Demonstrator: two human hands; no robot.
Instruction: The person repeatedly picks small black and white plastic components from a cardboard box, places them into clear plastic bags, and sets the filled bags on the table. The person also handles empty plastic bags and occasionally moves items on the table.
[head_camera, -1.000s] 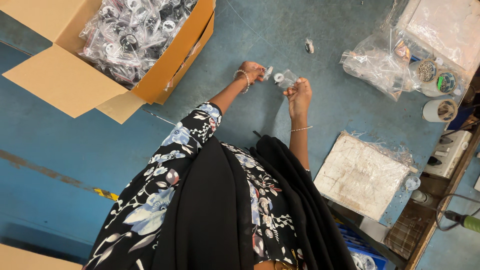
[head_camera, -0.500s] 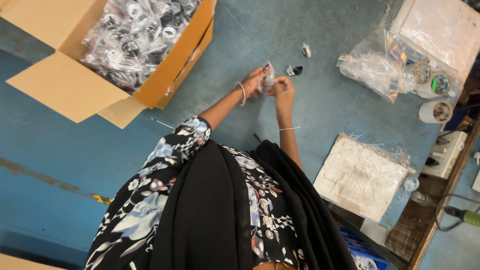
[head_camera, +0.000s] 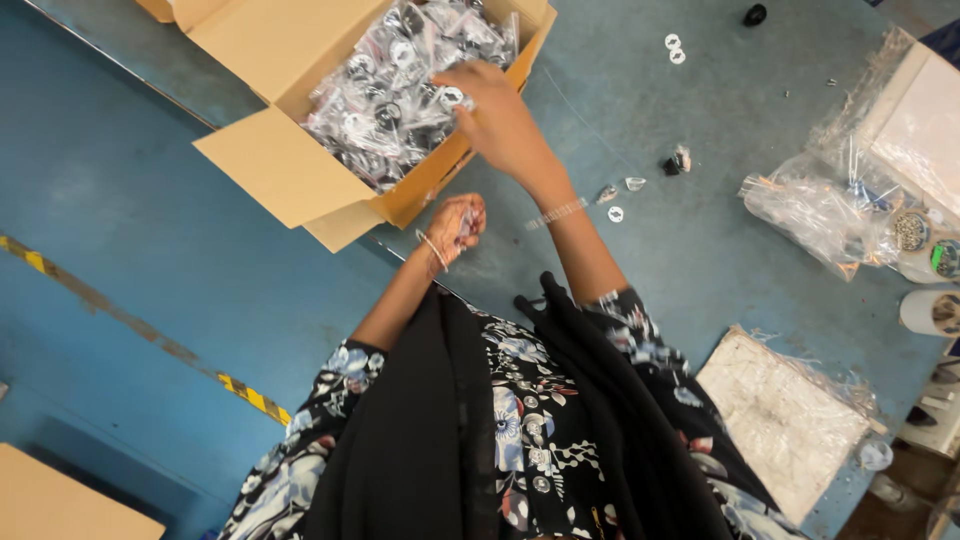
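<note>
An open cardboard box (head_camera: 262, 160) at the upper left is full of small clear packets (head_camera: 385, 95) holding black and white round parts. My right hand (head_camera: 500, 120) reaches over the box's near corner, its fingertips closed on one small clear packet (head_camera: 456, 99) at the top of the pile. My left hand (head_camera: 457, 225) hangs lower, just outside the box's front wall, with its fingers curled into a fist. I cannot see whether anything is inside it. A bangle sits on each wrist.
Small loose parts (head_camera: 672, 162) and white rings (head_camera: 673, 44) lie on the blue floor right of the box. A crumpled plastic bag (head_camera: 805, 205) and tape rolls (head_camera: 912, 230) are at the right; a wrapped white board (head_camera: 785, 420) lies lower right. A yellow-black stripe (head_camera: 250, 395) crosses the left.
My hands were together over the floor, working on a small part. They have separated: my right hand has swung up-left into the box and my left has drawn back in a fist.
</note>
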